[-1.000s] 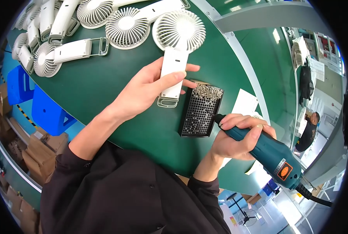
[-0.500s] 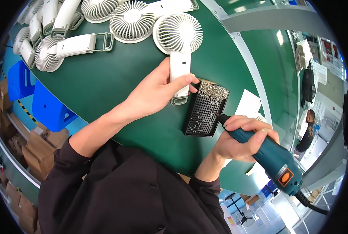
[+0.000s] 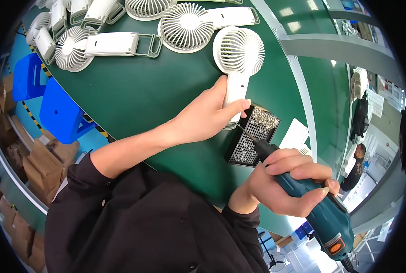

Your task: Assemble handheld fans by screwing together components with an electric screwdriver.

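My left hand (image 3: pixel 207 111) is closed round the handle of a white handheld fan (image 3: pixel 239 52), whose round grille points away from me. In my right hand (image 3: pixel 289 179) is a teal electric screwdriver (image 3: pixel 328 218) with a black nose and a thin bit. The bit's tip reaches the foot of the fan's handle, by its wire stand; whether it touches a screw is too small to tell. Below the bit lies a black screw tray (image 3: pixel 250 143), its holes partly filled with screws and a loose heap of them at its far end. My left fingers partly hide the tray's far corner.
Several more white fans (image 3: pixel 187 27) lie along the far left of the green table (image 3: pixel 166 82). White paper (image 3: pixel 296 133) lies right of the tray. A grey metal frame (image 3: pixel 339 45) crosses on the right. Blue stools (image 3: pixel 62 111) and cardboard boxes (image 3: pixel 48 166) stand at left; another person (image 3: pixel 354 168) is at far right.
The screwdriver bit has left the tray and swung up to the handle's foot. My view has shifted, so the table things appear further right.
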`<state>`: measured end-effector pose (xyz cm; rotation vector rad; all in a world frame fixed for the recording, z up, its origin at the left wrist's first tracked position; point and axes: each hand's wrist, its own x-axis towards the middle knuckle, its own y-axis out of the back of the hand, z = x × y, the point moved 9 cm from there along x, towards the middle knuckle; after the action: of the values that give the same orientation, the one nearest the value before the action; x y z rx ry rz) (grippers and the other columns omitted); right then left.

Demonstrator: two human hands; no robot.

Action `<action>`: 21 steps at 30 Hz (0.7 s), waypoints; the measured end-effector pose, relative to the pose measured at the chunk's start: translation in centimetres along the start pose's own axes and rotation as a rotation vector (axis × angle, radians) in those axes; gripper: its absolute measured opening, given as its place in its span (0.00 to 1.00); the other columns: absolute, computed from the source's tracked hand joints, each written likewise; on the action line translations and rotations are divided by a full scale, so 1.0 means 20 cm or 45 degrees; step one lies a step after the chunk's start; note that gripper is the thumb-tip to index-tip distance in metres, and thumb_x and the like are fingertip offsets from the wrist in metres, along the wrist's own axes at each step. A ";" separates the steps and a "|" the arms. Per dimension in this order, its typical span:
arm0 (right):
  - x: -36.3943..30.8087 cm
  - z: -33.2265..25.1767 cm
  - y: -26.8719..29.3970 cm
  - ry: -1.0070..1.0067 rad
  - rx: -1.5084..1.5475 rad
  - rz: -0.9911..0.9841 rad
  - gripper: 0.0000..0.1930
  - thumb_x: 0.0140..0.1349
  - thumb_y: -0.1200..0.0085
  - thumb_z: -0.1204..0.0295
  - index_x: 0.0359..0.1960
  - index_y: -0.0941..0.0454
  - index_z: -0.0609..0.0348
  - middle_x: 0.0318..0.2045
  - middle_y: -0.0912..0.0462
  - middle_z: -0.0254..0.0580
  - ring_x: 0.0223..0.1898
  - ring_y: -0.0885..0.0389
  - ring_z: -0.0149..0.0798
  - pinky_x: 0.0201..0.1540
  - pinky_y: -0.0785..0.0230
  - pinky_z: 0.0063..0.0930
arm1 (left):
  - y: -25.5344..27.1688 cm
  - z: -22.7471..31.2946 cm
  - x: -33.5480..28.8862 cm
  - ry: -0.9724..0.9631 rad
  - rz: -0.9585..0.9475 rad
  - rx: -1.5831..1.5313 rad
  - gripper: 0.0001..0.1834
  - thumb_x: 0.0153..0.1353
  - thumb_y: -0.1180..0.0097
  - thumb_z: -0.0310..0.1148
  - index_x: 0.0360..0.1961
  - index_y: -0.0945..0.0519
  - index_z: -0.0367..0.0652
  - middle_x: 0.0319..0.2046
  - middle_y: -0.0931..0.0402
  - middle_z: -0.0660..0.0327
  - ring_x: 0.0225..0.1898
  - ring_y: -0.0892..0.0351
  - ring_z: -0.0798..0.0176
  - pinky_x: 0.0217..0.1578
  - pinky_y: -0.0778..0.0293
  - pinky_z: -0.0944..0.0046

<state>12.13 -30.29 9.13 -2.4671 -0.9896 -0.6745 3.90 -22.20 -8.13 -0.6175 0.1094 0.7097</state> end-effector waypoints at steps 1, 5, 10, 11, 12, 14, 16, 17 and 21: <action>0.00 0.00 -0.02 0.013 -0.042 0.019 0.14 0.69 0.61 0.62 0.50 0.36 0.55 0.22 0.32 0.40 0.06 0.40 0.33 0.08 0.42 0.27 | 0.00 0.00 0.00 0.010 0.011 0.052 0.20 0.71 0.49 0.32 0.60 0.37 0.35 0.43 0.23 0.59 0.44 0.20 0.68 0.45 0.24 0.66; 0.00 0.03 -0.06 -0.014 -0.027 -0.051 0.14 0.70 0.62 0.62 0.51 0.36 0.55 0.22 0.31 0.41 0.06 0.39 0.34 0.08 0.40 0.28 | 0.01 0.01 -0.01 -0.001 0.043 0.119 0.20 0.71 0.47 0.34 0.56 0.35 0.33 0.41 0.23 0.59 0.42 0.20 0.69 0.43 0.25 0.67; 0.00 0.05 -0.07 -0.021 -0.045 -0.092 0.14 0.70 0.62 0.62 0.51 0.37 0.55 0.22 0.31 0.42 0.06 0.39 0.35 0.08 0.39 0.29 | 0.00 0.04 -0.01 -0.024 0.045 0.112 0.19 0.71 0.47 0.35 0.54 0.35 0.33 0.40 0.23 0.59 0.41 0.20 0.68 0.43 0.25 0.66; 0.00 0.05 -0.08 -0.022 -0.047 -0.092 0.14 0.70 0.62 0.62 0.51 0.37 0.55 0.22 0.31 0.42 0.06 0.39 0.35 0.08 0.39 0.29 | 0.00 0.04 -0.01 -0.021 0.039 0.118 0.20 0.71 0.48 0.35 0.55 0.35 0.33 0.40 0.23 0.59 0.41 0.20 0.68 0.42 0.25 0.66; 0.00 0.06 -0.08 -0.026 -0.051 -0.093 0.14 0.70 0.62 0.62 0.51 0.37 0.55 0.22 0.31 0.42 0.06 0.39 0.35 0.08 0.39 0.29 | 0.00 0.04 -0.01 -0.019 0.038 0.117 0.20 0.71 0.48 0.35 0.55 0.35 0.33 0.40 0.23 0.59 0.41 0.20 0.68 0.42 0.25 0.66; 0.00 0.06 -0.09 -0.031 -0.052 -0.095 0.14 0.70 0.62 0.62 0.51 0.37 0.55 0.22 0.31 0.42 0.06 0.39 0.35 0.08 0.39 0.29 | 0.01 0.02 0.00 -0.025 0.045 0.125 0.20 0.71 0.48 0.36 0.55 0.35 0.33 0.40 0.23 0.59 0.41 0.20 0.68 0.43 0.26 0.66; 0.00 0.06 -0.09 -0.020 -0.064 -0.101 0.14 0.70 0.62 0.62 0.50 0.37 0.55 0.22 0.31 0.42 0.06 0.39 0.35 0.08 0.39 0.29 | 0.00 0.02 0.00 -0.028 0.045 0.118 0.20 0.71 0.48 0.36 0.55 0.35 0.33 0.40 0.23 0.59 0.42 0.20 0.68 0.43 0.26 0.66; 0.00 0.06 -0.09 -0.020 -0.065 -0.100 0.14 0.70 0.62 0.62 0.50 0.37 0.55 0.22 0.31 0.42 0.06 0.39 0.35 0.08 0.39 0.29 | 0.00 0.03 0.00 -0.031 0.044 0.111 0.20 0.71 0.48 0.35 0.55 0.35 0.33 0.40 0.23 0.59 0.42 0.20 0.68 0.43 0.25 0.66; 0.00 0.06 -0.08 -0.034 -0.036 -0.094 0.14 0.70 0.61 0.61 0.50 0.37 0.55 0.22 0.31 0.41 0.06 0.38 0.35 0.07 0.39 0.29 | 0.00 0.03 -0.01 -0.037 0.042 0.103 0.20 0.71 0.48 0.35 0.55 0.35 0.33 0.41 0.23 0.59 0.42 0.20 0.68 0.43 0.25 0.65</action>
<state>11.24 -28.59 8.37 -2.4804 -1.0926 -0.6851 3.69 -21.91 -7.63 -0.5287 0.1210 0.7421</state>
